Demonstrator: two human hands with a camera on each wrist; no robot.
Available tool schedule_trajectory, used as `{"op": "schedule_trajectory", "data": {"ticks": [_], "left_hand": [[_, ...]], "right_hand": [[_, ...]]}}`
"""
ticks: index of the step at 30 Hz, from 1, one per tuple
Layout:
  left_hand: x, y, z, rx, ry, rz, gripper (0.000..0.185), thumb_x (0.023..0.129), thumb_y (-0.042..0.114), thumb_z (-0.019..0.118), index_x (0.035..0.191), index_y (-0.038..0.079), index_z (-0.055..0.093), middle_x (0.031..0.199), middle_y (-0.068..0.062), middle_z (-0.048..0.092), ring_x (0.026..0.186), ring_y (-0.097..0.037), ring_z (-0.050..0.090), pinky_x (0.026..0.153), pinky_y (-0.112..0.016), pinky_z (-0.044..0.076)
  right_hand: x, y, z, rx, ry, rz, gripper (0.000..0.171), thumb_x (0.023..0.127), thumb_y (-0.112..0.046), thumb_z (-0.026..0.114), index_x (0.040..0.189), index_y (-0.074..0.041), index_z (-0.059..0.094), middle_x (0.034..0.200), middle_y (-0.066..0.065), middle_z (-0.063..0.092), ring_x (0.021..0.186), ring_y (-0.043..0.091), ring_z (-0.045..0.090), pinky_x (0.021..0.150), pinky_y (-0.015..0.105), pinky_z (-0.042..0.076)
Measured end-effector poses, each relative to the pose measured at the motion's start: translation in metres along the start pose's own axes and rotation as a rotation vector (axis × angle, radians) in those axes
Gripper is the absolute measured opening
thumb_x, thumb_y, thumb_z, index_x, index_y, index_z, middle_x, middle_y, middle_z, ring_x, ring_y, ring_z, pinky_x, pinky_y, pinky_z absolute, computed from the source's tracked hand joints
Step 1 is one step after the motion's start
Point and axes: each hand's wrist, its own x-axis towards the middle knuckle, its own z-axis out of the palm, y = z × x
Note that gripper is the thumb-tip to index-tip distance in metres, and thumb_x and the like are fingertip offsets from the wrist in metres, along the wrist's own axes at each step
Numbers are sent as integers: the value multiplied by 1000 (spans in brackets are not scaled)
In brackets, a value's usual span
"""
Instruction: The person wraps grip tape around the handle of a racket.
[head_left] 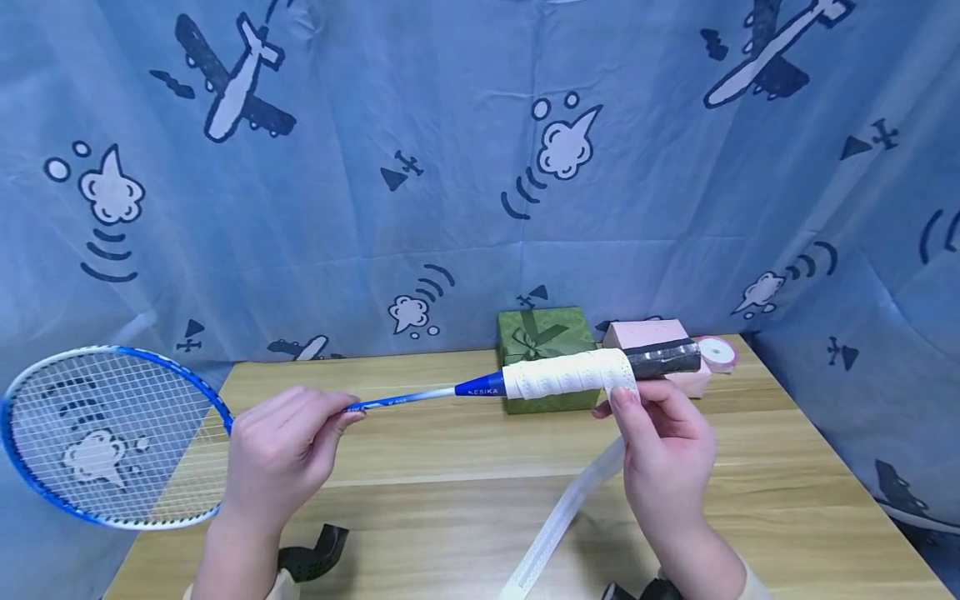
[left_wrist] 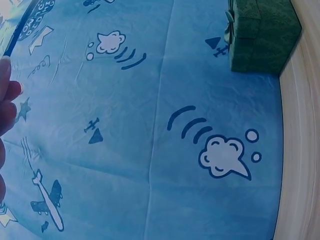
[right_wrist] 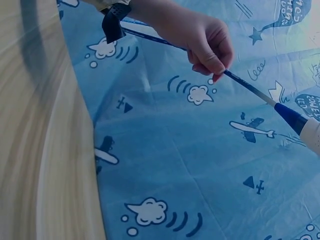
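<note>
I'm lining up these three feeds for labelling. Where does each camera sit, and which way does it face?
Head: worn on the head, looking forward and down at the wooden table, the racket, both hands.
Left wrist: looks past the left hand's fingertips at the blue curtain and green gift box.
Right wrist: faces the left hand pinching the shaft.
Shared: the shaft and left hand appear in head and right wrist views.

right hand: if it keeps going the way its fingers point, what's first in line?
The right hand points up and away, so probably the racket handle it already pinches tape against; behind that, the pink box. Depth unclear.
</note>
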Motion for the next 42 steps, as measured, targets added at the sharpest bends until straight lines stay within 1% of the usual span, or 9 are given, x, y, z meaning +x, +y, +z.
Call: {"op": "schedule_trajectory", "data": {"ticks": [8, 13, 16, 23, 27, 31, 35, 39, 42], "left_hand": [[0, 0, -1, -24, -28, -13, 33, 103, 33, 66, 85, 7, 76, 68, 3, 67, 54, -7, 51, 46, -18, 37], [-1, 0, 0, -48, -6, 4, 32, 103, 31, 66, 85, 6, 77, 69, 1, 70, 53, -9, 53, 45, -18, 38], [-1, 0, 1, -56, 2, 10, 32, 103, 31, 66, 84, 7, 77, 68, 1, 69, 52, -7, 49, 44, -16, 34], [-2, 0, 2, -35, -8, 22, 33, 103, 32, 66, 83, 8, 76, 67, 1, 69, 50, -6, 49, 44, -17, 36], [-3, -1, 2, -25, -24, 13, 34, 103, 33, 66, 83, 8, 76, 67, 1, 69, 50, -6, 50, 45, -19, 39], [-4, -2, 1, -17, -44, -1, 35, 103, 35, 65, 84, 9, 76, 68, 1, 70, 51, -8, 53, 47, -22, 43], [0, -1, 3, 17, -15, 11, 36, 103, 35, 65, 83, 8, 77, 70, 0, 70, 53, -13, 55, 49, -27, 45], [3, 0, 5, 72, 22, 5, 37, 103, 34, 65, 83, 6, 78, 73, -2, 70, 57, -19, 59, 52, -35, 47], [3, 2, 5, 95, 29, -8, 37, 104, 34, 64, 84, 6, 78, 71, -1, 69, 56, -18, 57, 52, -35, 46]], "right_hand": [[-1, 0, 1, -43, 31, 5, 6, 91, 20, 61, 87, 17, 62, 83, 12, 70, 67, 19, 69, 61, 21, 56], [-2, 3, 1, -10, 24, -25, 5, 92, 22, 58, 87, 22, 58, 81, 12, 68, 66, 20, 68, 60, 22, 55], [-1, 4, 0, 4, 28, -39, 5, 92, 23, 57, 87, 22, 57, 83, 13, 66, 65, 21, 69, 58, 22, 55], [0, 4, -1, -27, 47, -14, 5, 93, 17, 62, 88, 16, 60, 89, 14, 66, 66, 22, 71, 65, 26, 60], [0, 2, -1, -15, 32, 3, 8, 93, 20, 58, 91, 13, 62, 89, 13, 67, 71, 22, 70, 69, 31, 62], [0, 1, 0, -16, 39, 2, 8, 93, 20, 57, 90, 14, 60, 81, 11, 64, 69, 21, 67, 67, 30, 61], [0, 2, -1, -52, 59, 3, 7, 93, 18, 61, 86, 16, 59, 77, 9, 63, 63, 20, 67, 65, 26, 59], [0, 4, -1, -38, 55, -2, 6, 92, 19, 61, 87, 18, 59, 80, 10, 64, 62, 21, 67, 62, 24, 57], [-1, 5, -1, -26, 38, 1, 3, 93, 19, 60, 90, 20, 58, 83, 11, 65, 63, 21, 67, 63, 25, 57]]}}
